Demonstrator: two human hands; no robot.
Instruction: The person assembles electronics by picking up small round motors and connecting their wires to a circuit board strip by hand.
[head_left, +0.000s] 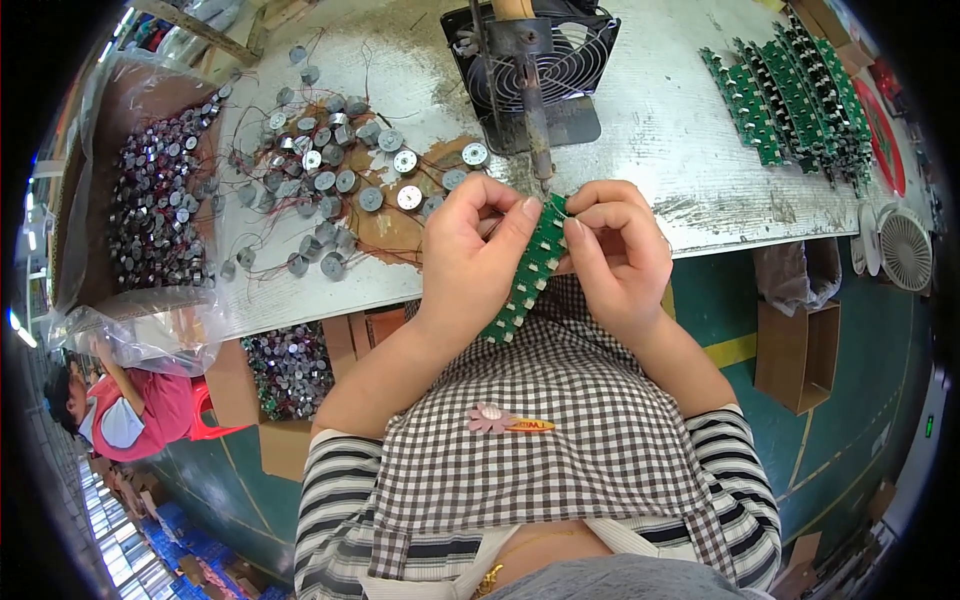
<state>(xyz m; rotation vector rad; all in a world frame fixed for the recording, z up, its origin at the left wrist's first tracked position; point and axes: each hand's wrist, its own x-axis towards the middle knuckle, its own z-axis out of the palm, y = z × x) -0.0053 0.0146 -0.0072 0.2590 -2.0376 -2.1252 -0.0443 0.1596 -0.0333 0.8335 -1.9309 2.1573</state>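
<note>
A narrow green circuit board strip [541, 254] with a row of small pale parts hangs slantwise over the table's front edge. My left hand [470, 255] is closed on it, thumb and forefinger gripping near its upper end. On the strip's other side my right hand [622, 245] has its thumb and fingers pinched together at the board's edge; whatever is between them is too small to make out. Just above the strip's top end, a soldering iron [535, 125] points its tip downward. Small round motors [370, 198] with thin reddish wires lie loose to the left of my left hand.
A black fan [580, 60] stands behind the iron. Stacked green board strips [790, 95] lie at the far right. A plastic-lined box [85, 190] of motors stands at left, another carton [262, 440] below. A person in pink [150, 415] is at lower left.
</note>
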